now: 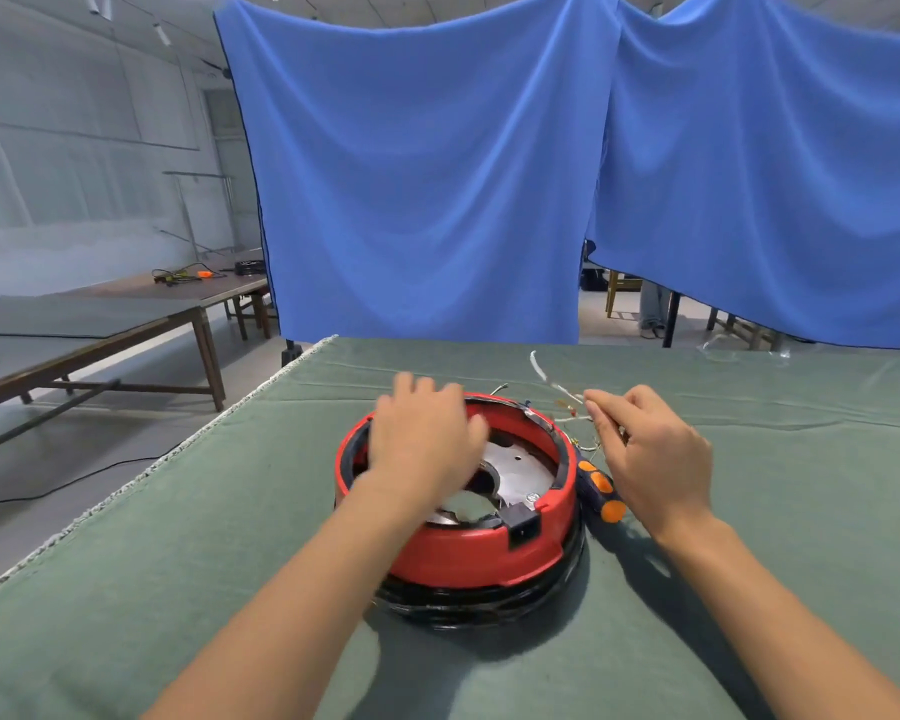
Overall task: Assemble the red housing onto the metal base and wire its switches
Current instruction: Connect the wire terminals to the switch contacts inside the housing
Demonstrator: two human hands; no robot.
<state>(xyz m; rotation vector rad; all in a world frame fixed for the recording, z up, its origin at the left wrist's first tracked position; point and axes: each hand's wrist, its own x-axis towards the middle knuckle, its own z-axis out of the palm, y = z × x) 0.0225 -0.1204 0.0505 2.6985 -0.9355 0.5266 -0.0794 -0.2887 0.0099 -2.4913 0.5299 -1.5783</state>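
The round red housing (pixel 463 550) sits on a black ring base (pixel 489 608) in the middle of the green cloth. A shiny metal plate (pixel 520 472) shows inside it, and a black switch block (pixel 521 527) sits on its near rim. My left hand (pixel 424 433) lies over the housing's far left rim, fingers spread and a little blurred. My right hand (pixel 650 449) is to the right of the housing and pinches a bundle of thin white wires (pixel 562 389) that runs from the housing's far right rim.
A screwdriver with a black and orange handle (pixel 599 488) lies against the housing's right side, under my right hand. The green cloth table (pixel 230 589) ends at a left edge. Blue curtains (pixel 427 174) hang behind. Wooden tables (pixel 126 324) stand at left.
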